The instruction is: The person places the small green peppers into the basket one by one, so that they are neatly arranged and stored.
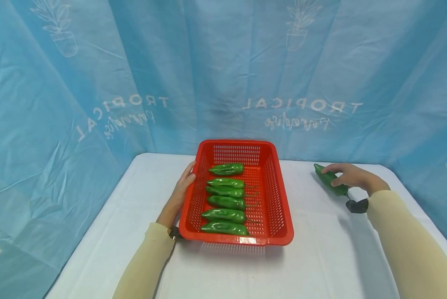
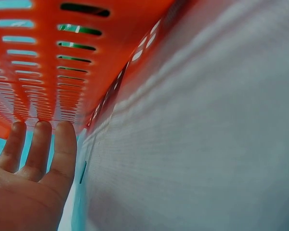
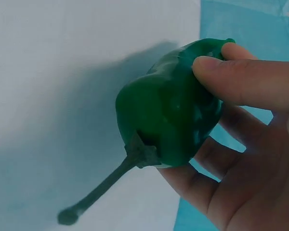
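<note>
A red plastic basket [image 1: 286, 224] stands on the white table with several green chili peppers [image 1: 227, 202] lying crosswise in its left half, stems pointing right. My left hand [image 1: 182, 187] is at the basket's left side. In the left wrist view, its straight fingers [image 2: 41, 149] touch the outside of the slotted wall. Off to the right, my right hand [image 1: 348, 176] grips another green chili pepper [image 3: 164, 110] between thumb and fingers. That pepper's stem [image 3: 103, 185] points toward the wrist, and its tip is partly behind the fingers.
The white table [image 1: 245, 274] ends at the back against a blue curtain [image 1: 223, 83] with printed lettering, which also hangs at both sides. Table surface lies between the basket and my right hand.
</note>
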Available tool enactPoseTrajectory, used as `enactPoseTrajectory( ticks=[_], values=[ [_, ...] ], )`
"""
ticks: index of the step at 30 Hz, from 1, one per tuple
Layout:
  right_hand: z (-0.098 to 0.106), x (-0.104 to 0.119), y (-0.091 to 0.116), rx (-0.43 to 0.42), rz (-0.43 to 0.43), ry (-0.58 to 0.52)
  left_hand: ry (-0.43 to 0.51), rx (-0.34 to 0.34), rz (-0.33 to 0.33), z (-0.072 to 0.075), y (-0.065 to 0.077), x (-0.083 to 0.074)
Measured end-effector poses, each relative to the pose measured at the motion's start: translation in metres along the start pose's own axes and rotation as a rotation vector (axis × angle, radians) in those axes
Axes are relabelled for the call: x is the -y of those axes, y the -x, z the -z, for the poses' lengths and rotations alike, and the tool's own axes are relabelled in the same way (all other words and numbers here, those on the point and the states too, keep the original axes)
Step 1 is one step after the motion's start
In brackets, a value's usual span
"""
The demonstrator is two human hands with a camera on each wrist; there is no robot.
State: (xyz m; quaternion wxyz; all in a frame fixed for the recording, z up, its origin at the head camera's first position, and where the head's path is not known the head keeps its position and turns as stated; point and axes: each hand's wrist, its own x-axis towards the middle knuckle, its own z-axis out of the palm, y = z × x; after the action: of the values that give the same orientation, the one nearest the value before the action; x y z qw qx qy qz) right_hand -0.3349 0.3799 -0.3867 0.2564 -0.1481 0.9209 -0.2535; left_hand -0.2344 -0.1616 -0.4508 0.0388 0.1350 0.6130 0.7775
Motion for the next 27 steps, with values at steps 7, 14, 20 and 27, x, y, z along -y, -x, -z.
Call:
enactPoseTrajectory(
  ticks=[7, 14, 20, 27],
  values=[
    [0.007, 0.010, 0.010, -0.044, 0.005, 0.010, 0.011, 0.017, 0.018, -0.006, 0.003, -0.008],
    [0.015, 0.025, 0.025, -0.065, 0.030, -0.011, 0.009, 0.005, 0.006, -0.003, 0.000, -0.006],
    [0.022, 0.039, 0.038, -0.106, 0.090, 0.020, 0.001, -0.002, 0.011, 0.000, -0.002, -0.001],
    [0.031, 0.065, 0.047, -0.144, 0.108, 0.074, -0.004, -0.011, 0.015, -0.001, 0.000, -0.001]
  ],
)
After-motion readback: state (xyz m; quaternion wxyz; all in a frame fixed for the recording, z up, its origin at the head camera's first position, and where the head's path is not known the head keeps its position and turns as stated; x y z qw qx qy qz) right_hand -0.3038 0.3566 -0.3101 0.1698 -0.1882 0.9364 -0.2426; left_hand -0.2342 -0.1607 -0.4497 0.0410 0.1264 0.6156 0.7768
